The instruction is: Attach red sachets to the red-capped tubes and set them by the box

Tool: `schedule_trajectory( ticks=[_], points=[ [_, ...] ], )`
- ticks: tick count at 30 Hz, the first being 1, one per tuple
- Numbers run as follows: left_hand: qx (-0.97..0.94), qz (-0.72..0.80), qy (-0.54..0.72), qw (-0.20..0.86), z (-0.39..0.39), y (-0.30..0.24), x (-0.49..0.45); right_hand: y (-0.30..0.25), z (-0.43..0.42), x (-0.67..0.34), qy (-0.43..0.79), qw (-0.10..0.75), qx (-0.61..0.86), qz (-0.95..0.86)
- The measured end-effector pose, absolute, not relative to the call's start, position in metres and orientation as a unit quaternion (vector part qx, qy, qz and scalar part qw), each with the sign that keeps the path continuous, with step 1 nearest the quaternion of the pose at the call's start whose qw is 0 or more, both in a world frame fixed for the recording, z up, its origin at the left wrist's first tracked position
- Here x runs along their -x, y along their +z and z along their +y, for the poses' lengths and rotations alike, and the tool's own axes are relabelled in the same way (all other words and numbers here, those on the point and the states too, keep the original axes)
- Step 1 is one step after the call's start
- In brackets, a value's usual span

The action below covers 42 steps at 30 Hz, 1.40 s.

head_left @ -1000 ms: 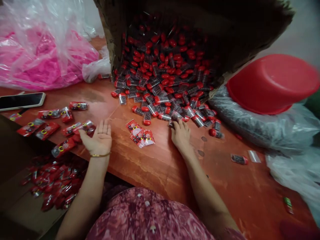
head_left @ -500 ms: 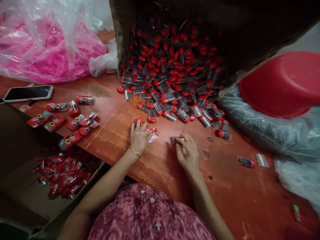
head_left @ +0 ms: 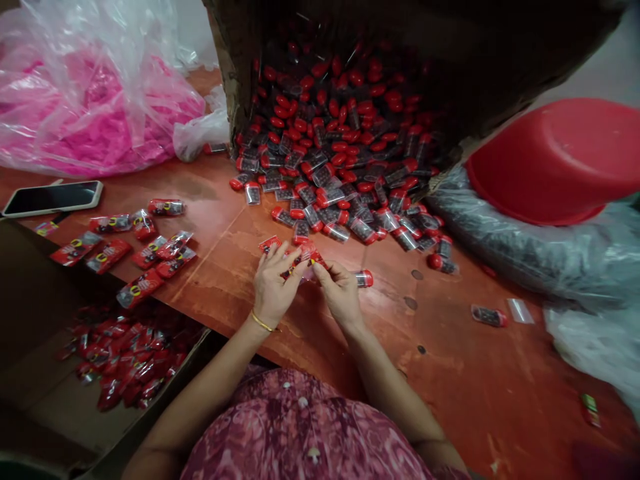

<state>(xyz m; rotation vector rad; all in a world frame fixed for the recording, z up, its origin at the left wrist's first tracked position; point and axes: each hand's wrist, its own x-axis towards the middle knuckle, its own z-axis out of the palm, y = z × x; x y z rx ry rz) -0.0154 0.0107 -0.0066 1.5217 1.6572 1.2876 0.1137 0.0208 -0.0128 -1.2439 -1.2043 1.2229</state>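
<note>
My left hand (head_left: 275,287), with a gold bangle at its wrist, presses down on red printed plastic wrappers (head_left: 269,243) and pinches the edge of one between thumb and fingers. My right hand (head_left: 341,293) has closed on the other side of that red wrapper (head_left: 311,252), so both hands meet at it. Just beyond the right hand's fingers lies a small clear tube with a red cap (head_left: 365,278), partly hidden by the hand. A large heap of similar red-capped tubes (head_left: 345,193) with dark contents spreads in front of my hands.
A cardboard box (head_left: 227,73) lies with the heap spilling from it. Wrapped packs (head_left: 141,287) and a phone (head_left: 53,199) are at the left; more packs fill a lower box (head_left: 130,360). A red tub (head_left: 550,167) rests on a plastic bag (head_left: 510,247) at the right.
My right hand has left a tube on the table and moved left to the red wrapper, gripping it beside my left hand. The camera view has shifted slightly.
</note>
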Motion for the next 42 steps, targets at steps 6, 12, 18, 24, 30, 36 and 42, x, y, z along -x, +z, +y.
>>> schedule_trajectory(
  ticks=[6, 12, 18, 24, 30, 36, 42],
  points=[
    [-0.394, 0.562, 0.46, 0.564, 0.003, -0.002, 0.011, -0.013, 0.014, -0.121, 0.439, 0.494, 0.533, -0.529],
    [-0.188, 0.491, 0.491, 0.695, 0.001, 0.008, 0.001, -0.02, 0.008, -0.119, 0.398, 0.485, 0.533, -0.567],
    [-0.188, 0.526, 0.502, 0.66, 0.003, 0.004, -0.002, -0.021, 0.007, -0.12, 0.37, 0.439, 0.535, -0.62],
    [-0.154, 0.534, 0.525, 0.645, 0.011, 0.004, 0.002, -0.027, 0.011, -0.154, 0.079, 0.238, 0.69, -0.679],
    [-0.081, 0.509, 0.499, 0.696, 0.012, 0.006, 0.003, -0.05, -0.008, -0.197, 0.006, 0.236, 0.607, -0.759],
    [-0.077, 0.505, 0.494, 0.704, 0.01, 0.005, 0.001, -0.059, -0.021, -0.21, -0.085, 0.2, 0.676, -0.704],
    [-0.1, 0.526, 0.508, 0.675, 0.006, 0.007, -0.004, -0.056, -0.013, -0.207, -0.083, 0.182, 0.674, -0.711]
  ],
)
